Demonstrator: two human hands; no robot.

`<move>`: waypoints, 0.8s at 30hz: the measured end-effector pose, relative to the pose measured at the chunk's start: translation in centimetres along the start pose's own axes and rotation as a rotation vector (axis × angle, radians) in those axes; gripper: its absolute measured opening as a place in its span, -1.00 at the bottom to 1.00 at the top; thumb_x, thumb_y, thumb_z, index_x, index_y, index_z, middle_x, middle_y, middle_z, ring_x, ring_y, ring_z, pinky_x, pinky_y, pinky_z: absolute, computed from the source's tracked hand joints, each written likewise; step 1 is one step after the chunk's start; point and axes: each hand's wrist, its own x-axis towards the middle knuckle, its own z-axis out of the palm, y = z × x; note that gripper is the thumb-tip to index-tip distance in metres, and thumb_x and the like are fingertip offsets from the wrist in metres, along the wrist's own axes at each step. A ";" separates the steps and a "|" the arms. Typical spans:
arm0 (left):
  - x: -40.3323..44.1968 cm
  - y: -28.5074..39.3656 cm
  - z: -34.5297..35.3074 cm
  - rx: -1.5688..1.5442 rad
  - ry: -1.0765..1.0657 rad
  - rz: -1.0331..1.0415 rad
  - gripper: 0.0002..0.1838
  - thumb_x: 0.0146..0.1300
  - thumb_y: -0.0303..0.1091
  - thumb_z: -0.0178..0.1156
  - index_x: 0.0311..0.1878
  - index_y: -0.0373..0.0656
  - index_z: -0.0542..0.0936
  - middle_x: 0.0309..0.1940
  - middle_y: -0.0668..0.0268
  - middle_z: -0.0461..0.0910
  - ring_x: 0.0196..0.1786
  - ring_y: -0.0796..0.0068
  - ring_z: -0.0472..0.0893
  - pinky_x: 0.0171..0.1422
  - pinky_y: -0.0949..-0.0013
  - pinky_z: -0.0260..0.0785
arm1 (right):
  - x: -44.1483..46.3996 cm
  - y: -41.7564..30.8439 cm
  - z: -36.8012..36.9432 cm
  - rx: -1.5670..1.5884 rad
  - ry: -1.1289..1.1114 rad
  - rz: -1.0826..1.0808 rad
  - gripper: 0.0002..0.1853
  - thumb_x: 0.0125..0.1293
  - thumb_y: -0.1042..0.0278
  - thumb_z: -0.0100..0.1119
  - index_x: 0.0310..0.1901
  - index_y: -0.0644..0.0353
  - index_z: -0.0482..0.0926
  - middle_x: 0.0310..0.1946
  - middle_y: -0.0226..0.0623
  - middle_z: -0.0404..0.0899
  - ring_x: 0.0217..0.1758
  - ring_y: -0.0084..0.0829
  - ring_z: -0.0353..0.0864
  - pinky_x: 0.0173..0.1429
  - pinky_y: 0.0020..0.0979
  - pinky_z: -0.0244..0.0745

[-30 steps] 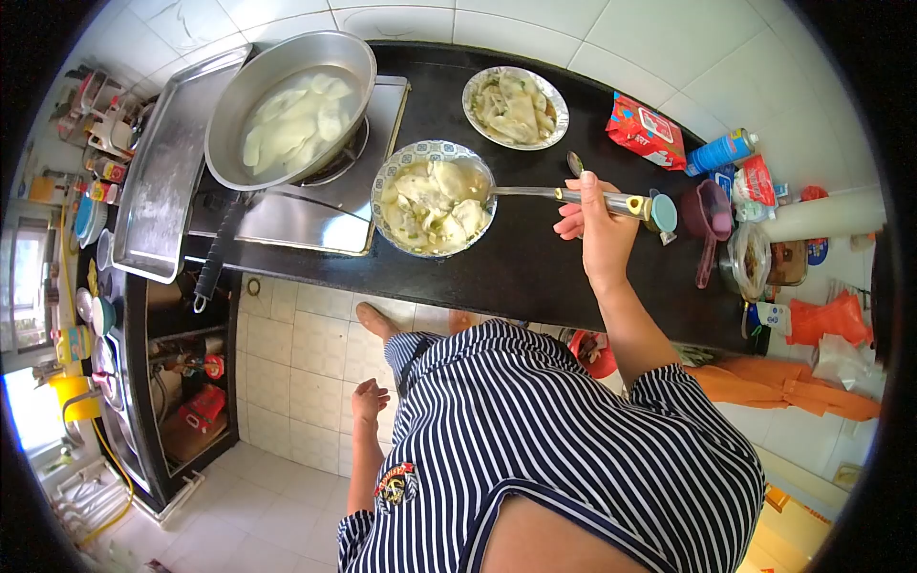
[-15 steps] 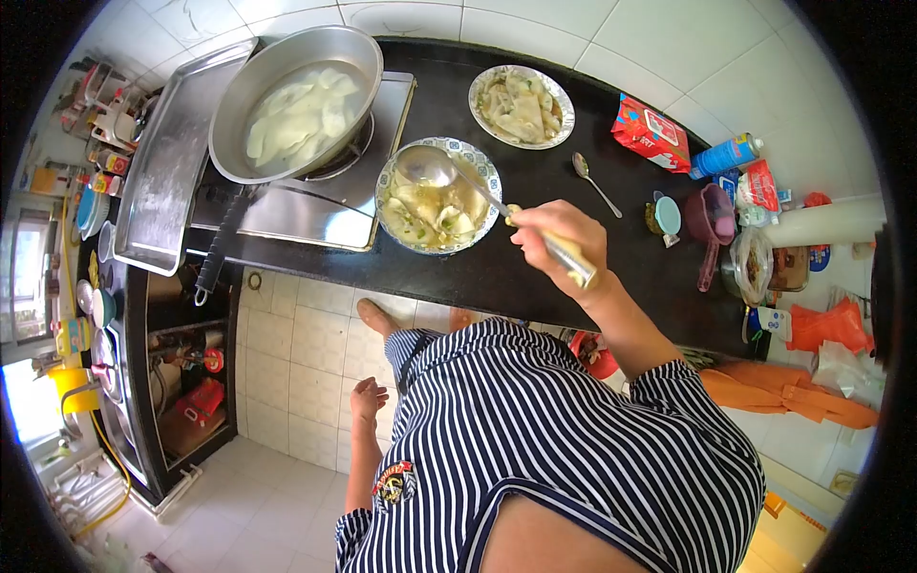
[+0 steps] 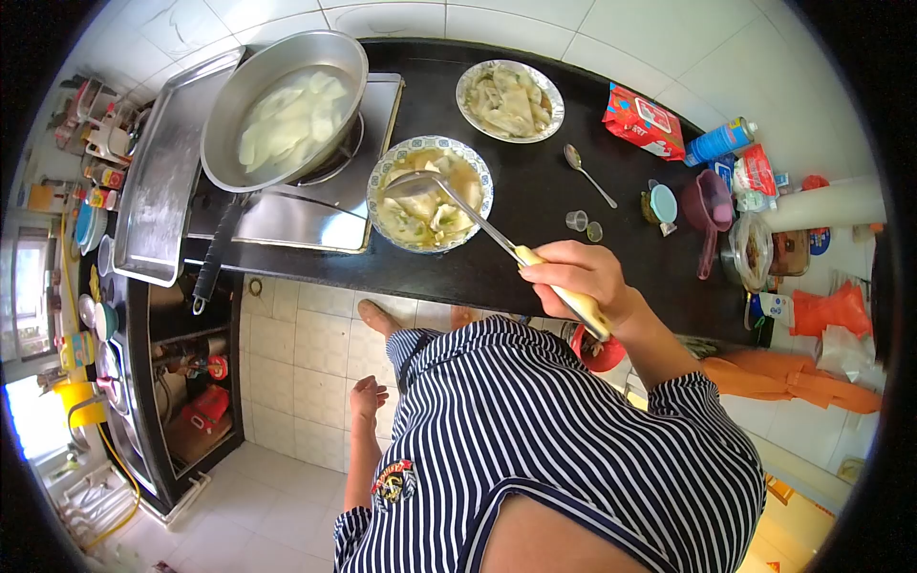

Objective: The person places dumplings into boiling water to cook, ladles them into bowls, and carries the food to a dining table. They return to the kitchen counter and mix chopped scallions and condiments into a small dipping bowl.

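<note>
My right hand [image 3: 578, 280] is wrapped round the pale yellow handle of a metal ladle [image 3: 485, 226]. The ladle's bowl rests tilted in the soup inside a patterned bowl [image 3: 373, 198], among dumplings [image 3: 447, 218] and bits of green. My left hand [image 3: 367, 395] hangs beside my body over the floor, fingers loosely curled and apart, holding nothing. Up and to the left of the bowl, a large metal pan [image 3: 216, 143] with a black handle stands on the stove, with pale dumplings [image 3: 296, 119] in water. Behind the bowl sits a plate [image 3: 462, 95] of dumplings in broth.
A spoon [image 3: 592, 179] and two small clear cups [image 3: 577, 221] lie on the black counter [image 3: 535, 201]. Along the right stand a red packet [image 3: 646, 122], a blue can [image 3: 720, 141] and a purple dipper [image 3: 708, 205]. A metal tray [image 3: 164, 215] lies left of the pan.
My right hand has drawn back toward my body and slightly right. The ladle's bowl has dipped lower into the soup and tilted. Two small clear cups now show on the counter.
</note>
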 end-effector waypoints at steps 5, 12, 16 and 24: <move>-0.3 0.6 0.2 0.043 -0.010 -0.027 -0.63 0.43 -0.29 0.03 0.23 -0.24 0.46 -0.30 0.17 0.68 -0.42 0.49 0.64 -0.40 0.48 0.41 | -0.8 -1.0 -0.7 0.015 0.158 0.057 -0.62 -0.07 0.66 0.38 -0.15 0.13 0.65 -0.26 -0.20 0.65 -0.32 -0.33 0.71 -0.29 -0.43 0.65; 2.3 0.7 -0.4 0.240 -0.103 0.104 -0.62 0.43 -0.28 0.01 0.23 -0.21 0.45 -0.29 0.20 0.68 -0.41 0.49 0.64 -0.32 0.43 0.43 | -4.5 0.0 0.1 0.488 0.554 0.663 -0.79 0.42 0.36 0.06 -0.05 0.31 0.56 -0.19 -0.14 0.65 -0.22 -0.37 0.71 -0.06 -0.36 0.65; 1.1 2.3 0.3 0.124 -0.074 0.005 -0.63 0.44 -0.28 0.02 0.22 -0.24 0.46 -0.32 0.20 0.68 -0.42 0.48 0.64 -0.36 0.44 0.42 | -8.7 1.2 -1.4 0.857 1.149 0.949 -0.66 0.44 0.20 0.07 0.06 0.32 0.50 -0.19 -0.14 0.63 -0.17 -0.39 0.69 0.01 -0.40 0.64; 0.9 2.9 0.3 0.154 -0.051 0.034 -0.59 0.36 -0.27 0.05 0.19 -0.27 0.49 -0.33 0.17 0.69 -0.46 0.48 0.64 -0.39 0.45 0.44 | -15.6 1.2 3.6 1.222 1.492 1.176 -0.69 0.41 0.27 0.11 0.01 0.37 0.51 -0.13 -0.14 0.63 -0.06 -0.37 0.66 0.13 -0.44 0.63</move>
